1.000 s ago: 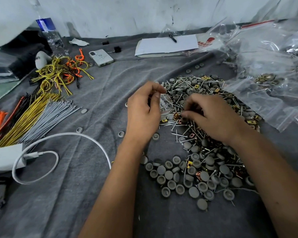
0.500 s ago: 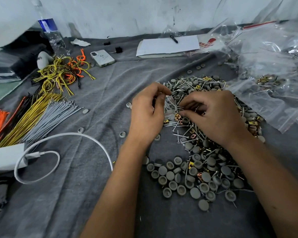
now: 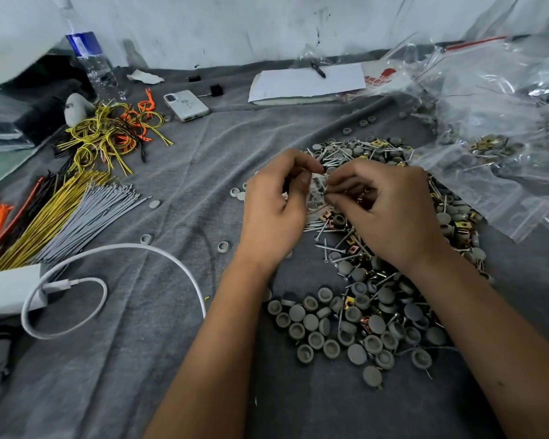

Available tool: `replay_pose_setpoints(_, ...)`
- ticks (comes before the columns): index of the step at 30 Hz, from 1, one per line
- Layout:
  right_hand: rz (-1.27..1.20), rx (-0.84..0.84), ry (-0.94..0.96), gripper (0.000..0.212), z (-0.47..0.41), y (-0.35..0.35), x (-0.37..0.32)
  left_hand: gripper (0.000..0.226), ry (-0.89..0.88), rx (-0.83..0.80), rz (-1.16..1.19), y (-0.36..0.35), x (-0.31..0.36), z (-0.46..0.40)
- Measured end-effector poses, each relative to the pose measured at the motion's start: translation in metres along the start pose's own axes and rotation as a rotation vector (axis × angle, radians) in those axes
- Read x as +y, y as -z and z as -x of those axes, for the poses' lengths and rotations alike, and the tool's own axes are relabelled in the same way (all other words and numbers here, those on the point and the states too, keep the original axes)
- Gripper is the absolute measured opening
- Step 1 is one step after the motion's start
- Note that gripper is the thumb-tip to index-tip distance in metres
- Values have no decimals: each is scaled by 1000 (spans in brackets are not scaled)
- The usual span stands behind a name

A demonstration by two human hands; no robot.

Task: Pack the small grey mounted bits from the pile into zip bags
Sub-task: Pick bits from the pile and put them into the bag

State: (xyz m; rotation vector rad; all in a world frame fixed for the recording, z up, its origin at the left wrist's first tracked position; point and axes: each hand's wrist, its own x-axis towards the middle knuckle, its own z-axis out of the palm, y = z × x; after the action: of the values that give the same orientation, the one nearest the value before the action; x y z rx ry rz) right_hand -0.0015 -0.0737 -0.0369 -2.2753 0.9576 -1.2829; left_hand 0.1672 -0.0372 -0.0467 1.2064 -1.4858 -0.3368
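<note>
Just above the pile (image 3: 377,280) of grey round-headed bits, screws and brass-coloured clips, both hands met over a small clear zip bag (image 3: 317,194). The left hand (image 3: 274,213) pinched the bag's left edge between thumb and fingers, at the pile's left edge. The right hand (image 3: 390,213) hovered over the pile's middle, its fingertips closed on the bag's right edge; whether it also held a bit I could not tell. The bag hung between the two hands, clear of the grey cloth (image 3: 171,359), with something small and pale inside that I could not make out.

Loose grey caps (image 3: 311,321) lay spread at the pile's near edge, several cup-side up. Beyond the pile and to its right, a heap of clear zip bags (image 3: 495,115) rested on the cloth, one showing brass clips within. Well to the left of the pile lay bundles of yellow, grey and orange wires (image 3: 61,217), and nearer than those a white cable (image 3: 114,248) looped from a white charger (image 3: 7,289). Beyond the pile sat a white phone (image 3: 186,106), a notepad (image 3: 305,83) and a water bottle (image 3: 92,64).
</note>
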Motion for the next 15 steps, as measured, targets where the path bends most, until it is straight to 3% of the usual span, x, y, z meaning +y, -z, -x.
replay_pose_setpoints(5,1,-61,17,12,-5,13,1,22,5,85,2,2,-3,-1)
replay_pose_setpoints(10,186,-644,-71,22,-14,42,16,24,23,105,29,0,-4,-1)
replay_pose_setpoints(15,290,-841,-106,16,-15,36,17,22,14,76,-10,-4,-5,0)
